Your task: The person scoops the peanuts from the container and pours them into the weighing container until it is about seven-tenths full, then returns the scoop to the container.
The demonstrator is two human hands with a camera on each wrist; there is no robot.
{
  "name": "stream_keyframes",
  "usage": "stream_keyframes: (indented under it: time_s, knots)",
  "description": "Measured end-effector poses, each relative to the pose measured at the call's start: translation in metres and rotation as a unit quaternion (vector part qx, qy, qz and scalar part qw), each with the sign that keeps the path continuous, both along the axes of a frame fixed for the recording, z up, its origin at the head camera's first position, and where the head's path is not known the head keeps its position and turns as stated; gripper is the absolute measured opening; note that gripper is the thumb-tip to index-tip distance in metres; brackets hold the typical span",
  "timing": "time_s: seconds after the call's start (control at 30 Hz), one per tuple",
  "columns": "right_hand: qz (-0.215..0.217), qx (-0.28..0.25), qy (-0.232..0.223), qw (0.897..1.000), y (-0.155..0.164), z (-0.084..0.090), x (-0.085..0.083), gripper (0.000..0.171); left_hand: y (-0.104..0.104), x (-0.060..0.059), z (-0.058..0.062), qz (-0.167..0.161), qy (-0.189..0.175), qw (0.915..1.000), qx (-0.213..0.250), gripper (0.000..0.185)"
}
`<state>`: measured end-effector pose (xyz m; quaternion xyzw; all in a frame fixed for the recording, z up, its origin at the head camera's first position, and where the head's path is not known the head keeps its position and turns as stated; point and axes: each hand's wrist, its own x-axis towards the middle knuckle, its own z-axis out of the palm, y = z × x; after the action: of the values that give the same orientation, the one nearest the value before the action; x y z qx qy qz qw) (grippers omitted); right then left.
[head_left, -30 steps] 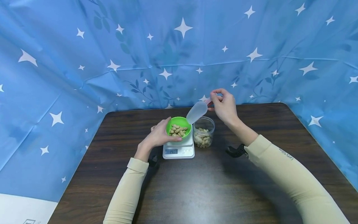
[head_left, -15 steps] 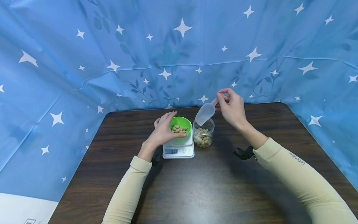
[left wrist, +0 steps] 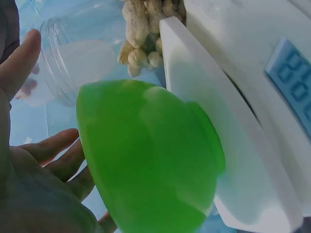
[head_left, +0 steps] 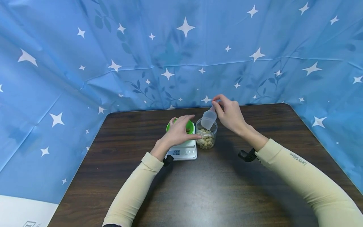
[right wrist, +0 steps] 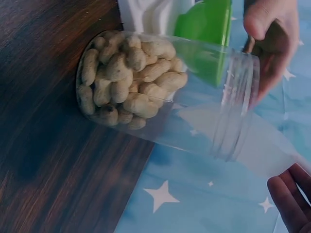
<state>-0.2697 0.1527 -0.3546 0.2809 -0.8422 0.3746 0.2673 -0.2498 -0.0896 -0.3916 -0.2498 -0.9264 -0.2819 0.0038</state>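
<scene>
My right fingers (head_left: 217,102) pinch the clear plastic scoop (head_left: 209,119) by its handle, long axis running 1 to 7 o'clock, bowl dipping into the peanut jar (head_left: 206,138) mouth | left fingers (head_left: 189,119) spread loosely over the green bowl (head_left: 169,126) on the kitchen scale (head_left: 185,152), gripping nothing | jar at 3 o'clock of scale, on the surface (head_left: 204,189); right hand nearer.
</scene>
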Motion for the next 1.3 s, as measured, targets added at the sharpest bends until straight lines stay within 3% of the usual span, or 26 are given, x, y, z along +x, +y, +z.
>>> stream_keyframes:
  time_s: [0.33, 0.67, 0.93, 1.3]
  knots:
    - [0.028, 0.080, 0.037, 0.996, -0.011, -0.010, 0.003, 0.010, 0.015, -0.006, -0.001, -0.019, -0.019, 0.9993, -0.028, 0.096]
    - [0.067, 0.136, 0.100, 0.983, -0.017, -0.025, 0.004, 0.009, 0.023, -0.010, 0.000, -0.028, -0.031, 0.9984, -0.036, 0.093]
    - [0.093, 0.127, 0.060, 0.986, -0.015, -0.031, 0.000, 0.007, 0.024, -0.013, 0.000, -0.036, -0.038, 0.9982, -0.031, 0.086]
    - [0.064, 0.083, -0.008, 0.994, -0.018, -0.038, -0.007, 0.010, 0.026, -0.013, 0.000, -0.029, -0.042, 0.9983, -0.028, 0.083]
